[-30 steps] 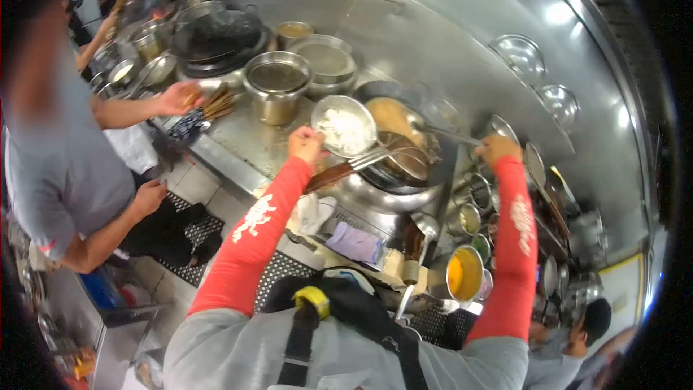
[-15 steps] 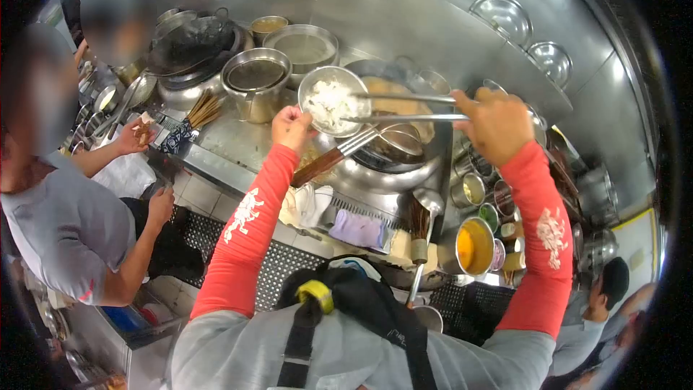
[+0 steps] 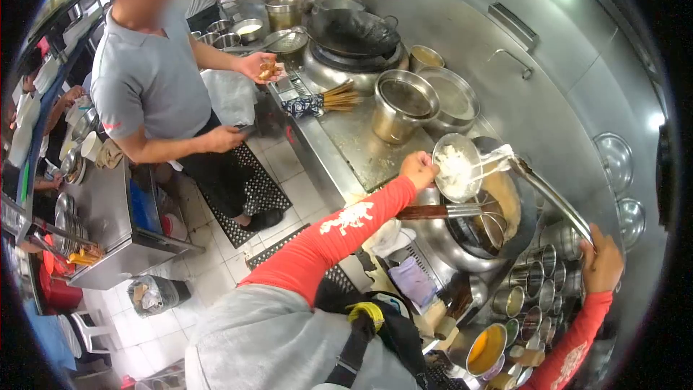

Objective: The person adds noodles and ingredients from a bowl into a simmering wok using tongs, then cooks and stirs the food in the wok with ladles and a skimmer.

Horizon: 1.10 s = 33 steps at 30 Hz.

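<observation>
My left hand (image 3: 419,170) grips the rim of a small metal bowl (image 3: 468,143), tilted toward me, with white shredded food (image 3: 453,165) inside. My right hand (image 3: 602,260) is closed around long metal tongs (image 3: 552,198). Pale strands (image 3: 497,159) hang between the tong tips and the bowl's right side. Under the bowl, a wire strainer (image 3: 494,230) with a wooden handle (image 3: 429,211) lies across a wok (image 3: 530,224) on the stove. Something brown and flat shows on the wok's far side; its kind is unclear.
Left of the stove stands a co-worker (image 3: 148,72), a small brown item in one hand. A steel pot (image 3: 395,126) and a bundle of sticks (image 3: 339,97) sit on the counter. Several metal cups (image 3: 527,274) and a pot of orange liquid (image 3: 485,350) are at right.
The view has swung left, shifting the stove rightward in the frame. The tongs were over the bowl's contents; their tips are now beyond its right side with white strands trailing.
</observation>
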{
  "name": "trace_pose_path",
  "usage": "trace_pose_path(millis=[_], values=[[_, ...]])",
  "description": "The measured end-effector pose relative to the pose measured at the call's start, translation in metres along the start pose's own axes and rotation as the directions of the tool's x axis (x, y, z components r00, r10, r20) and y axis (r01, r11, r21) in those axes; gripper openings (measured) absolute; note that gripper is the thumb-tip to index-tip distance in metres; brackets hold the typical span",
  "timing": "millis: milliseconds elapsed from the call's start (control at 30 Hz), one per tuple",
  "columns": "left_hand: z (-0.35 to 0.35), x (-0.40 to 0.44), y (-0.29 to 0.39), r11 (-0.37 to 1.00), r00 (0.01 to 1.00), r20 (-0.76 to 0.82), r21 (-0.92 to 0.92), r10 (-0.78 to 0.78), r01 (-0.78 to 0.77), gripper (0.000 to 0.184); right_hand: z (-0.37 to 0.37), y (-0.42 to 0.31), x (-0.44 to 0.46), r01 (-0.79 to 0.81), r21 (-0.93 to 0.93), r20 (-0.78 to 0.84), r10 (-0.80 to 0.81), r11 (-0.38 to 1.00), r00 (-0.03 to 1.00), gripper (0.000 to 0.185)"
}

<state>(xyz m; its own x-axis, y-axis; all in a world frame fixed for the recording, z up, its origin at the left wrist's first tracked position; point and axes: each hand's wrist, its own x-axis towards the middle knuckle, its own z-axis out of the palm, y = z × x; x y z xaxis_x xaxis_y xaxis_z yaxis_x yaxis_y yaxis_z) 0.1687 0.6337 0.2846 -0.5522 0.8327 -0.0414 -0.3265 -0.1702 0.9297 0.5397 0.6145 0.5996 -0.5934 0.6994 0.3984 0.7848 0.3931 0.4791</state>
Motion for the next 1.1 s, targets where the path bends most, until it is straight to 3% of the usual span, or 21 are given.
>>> trace_pose_path(millis=[33, 100, 133, 167, 200, 233, 300, 367, 433, 533, 567, 633, 667, 700, 800, 900, 967, 1033, 1100], values=[[-0.003, 0.000, 0.000, 1.000, 1.000, -0.025, -0.025, 0.000, -0.001, 0.017, 0.007, 0.012, -0.002, -0.041, 0.011, 0.030, 0.040, 0.999, 0.999, 0.036], [-0.018, 0.002, -0.001, 0.963, 0.977, -0.056, 0.192, 0.205, -0.191, 0.014, 0.017, 0.027, -0.002, -0.134, 0.047, 0.076, 0.130, 0.990, 0.989, 0.036], [-0.027, 0.008, -0.013, 0.946, 0.959, -0.044, 0.187, 0.279, -0.266, 0.012, 0.023, 0.033, -0.003, -0.205, 0.054, 0.092, 0.199, 0.977, 0.976, 0.036], [-0.034, 0.018, -0.035, 0.987, 0.987, -0.037, 0.018, 0.158, -0.158, 0.012, 0.024, 0.044, -0.009, -0.293, 0.039, 0.114, 0.287, 0.955, 0.951, 0.036], [-0.035, 0.020, -0.038, 0.998, 0.994, -0.097, 0.000, 0.058, -0.058, 0.013, 0.015, 0.040, -0.006, -0.393, -0.002, 0.200, 0.386, 0.919, 0.901, 0.039], [-0.045, 0.040, -0.068, 0.985, 0.986, -0.046, 0.062, 0.162, -0.159, 0.012, 0.016, 0.042, -0.009, -0.434, 0.043, 0.234, 0.414, 0.900, 0.880, 0.041], [-0.032, 0.013, -0.023, 0.991, 0.996, -0.052, -0.119, -0.073, 0.067, 0.012, 0.057, 0.061, -0.016, -0.434, 0.007, 0.204, 0.424, 0.901, 0.882, 0.041], [-0.024, 0.015, -0.013, 0.988, 0.994, 0.031, -0.117, -0.102, 0.105, 0.014, 0.093, 0.060, -0.013, -0.462, -0.016, 0.303, 0.444, 0.887, 0.843, 0.039], [-0.010, 0.007, 0.002, 0.984, 0.993, 0.073, -0.140, -0.097, 0.107, 0.014, 0.108, 0.033, -0.001, -0.522, -0.106, 0.483, 0.502, 0.847, 0.717, 0.040], [0.002, -0.001, 0.017, 0.985, 0.992, 0.097, -0.143, -0.083, 0.097, 0.014, 0.131, 0.028, -0.004, -0.572, -0.085, 0.536, 0.522, 0.816, 0.664, 0.040], [0.003, -0.001, 0.018, 0.987, 0.992, 0.108, -0.136, -0.071, 0.085, 0.015, 0.141, 0.037, -0.010, -0.525, -0.118, 0.407, 0.523, 0.843, 0.749, 0.042], [-0.001, -0.001, 0.018, 0.991, 0.989, 0.130, -0.108, -0.068, 0.082, 0.016, 0.119, 0.053, -0.007, -0.500, -0.098, 0.476, 0.482, 0.860, 0.736, 0.042], [-0.003, 0.000, 0.018, 0.993, 0.989, 0.133, -0.098, -0.058, 0.071, 0.016, 0.096, 0.047, -0.008, -0.453, -0.003, 0.358, 0.424, 0.892, 0.832, 0.043], [-0.004, 0.002, 0.017, 0.994, 0.989, 0.142, -0.088, -0.047, 0.060, 0.017, 0.058, 0.029, 0.001, -0.468, -0.041, 0.419, 0.440, 0.883, 0.794, 0.044], [0.006, -0.001, 0.025, 0.998, 0.984, 0.176, -0.052, -0.029, 0.038, 0.017, 0.026, -0.002, 0.001, -0.143, 0.062, 0.144, 0.133, 0.988, 0.981, 0.041], [0.025, -0.007, 0.029, 1.000, 0.962, 0.272, 0.020, 0.012, -0.018, 0.016, 0.032, -0.036, 0.012, 0.119, 0.057, -0.031, -0.117, 0.991, 0.993, 0.038], [0.034, -0.013, 0.032, 0.996, 0.957, 0.288, 0.062, 0.037, -0.057, 0.015, 0.032, -0.055, 0.022, 0.078, -0.009, 0.118, -0.076, 0.997, 0.990, 0.037], [0.031, -0.006, 0.022, 1.000, 0.968, 0.251, 0.025, -0.007, 0.000, 0.015, 0.031, -0.057, 0.026, 0.029, -0.060, 0.221, -0.015, 0.998, 0.975, 0.036], [0.017, 0.003, 0.012, 0.999, 0.980, 0.195, -0.009, -0.032, 0.035, 0.015, 0.019, -0.045, 0.016, 0.002, -0.032, 0.139, 0.003, 0.999, 0.990, 0.036]])
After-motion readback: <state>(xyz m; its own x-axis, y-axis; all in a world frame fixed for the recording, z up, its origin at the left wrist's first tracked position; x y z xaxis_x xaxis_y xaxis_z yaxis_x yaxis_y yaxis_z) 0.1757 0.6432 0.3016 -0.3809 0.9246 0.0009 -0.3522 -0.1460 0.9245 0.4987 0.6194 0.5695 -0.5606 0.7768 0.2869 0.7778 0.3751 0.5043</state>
